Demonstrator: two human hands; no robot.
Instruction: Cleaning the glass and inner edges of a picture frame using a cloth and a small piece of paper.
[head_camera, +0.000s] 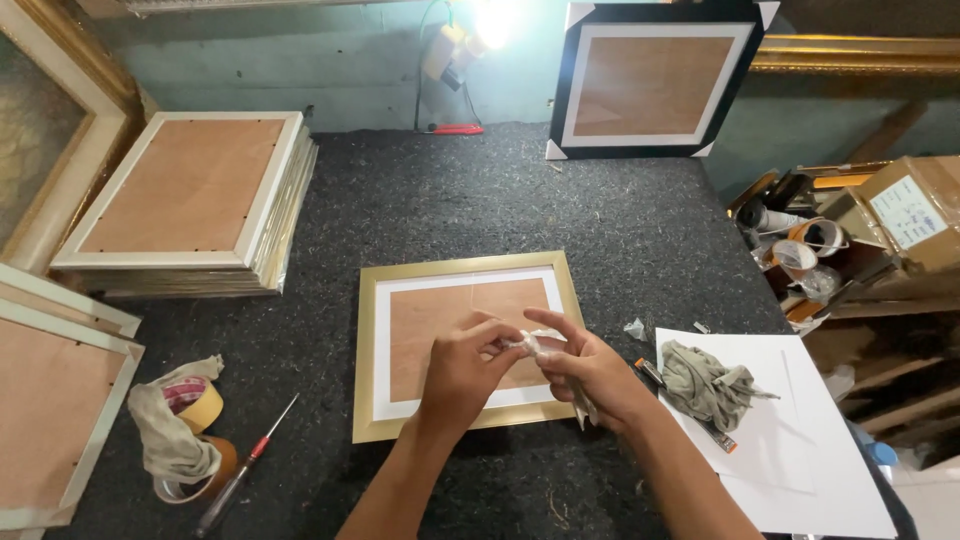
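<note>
A gold picture frame (368, 340) with a white mat and a brown board backing lies face down on the dark felt table. Above its lower right part, my left hand (462, 368) and my right hand (588, 368) meet. Both pinch a small crumpled white scrap (527, 343) between their fingertips. A thin pale tool or strip sticks down from under my right palm; what it is cannot be told.
A stack of white frames (190, 200) sits at the back left, with more frames (50, 400) at the left edge. Tape rolls with a rag (185, 425) and a red screwdriver (245, 465) lie front left. A white sheet (800, 440) carries a grey rag (710, 385). A black frame (655, 80) leans at the back.
</note>
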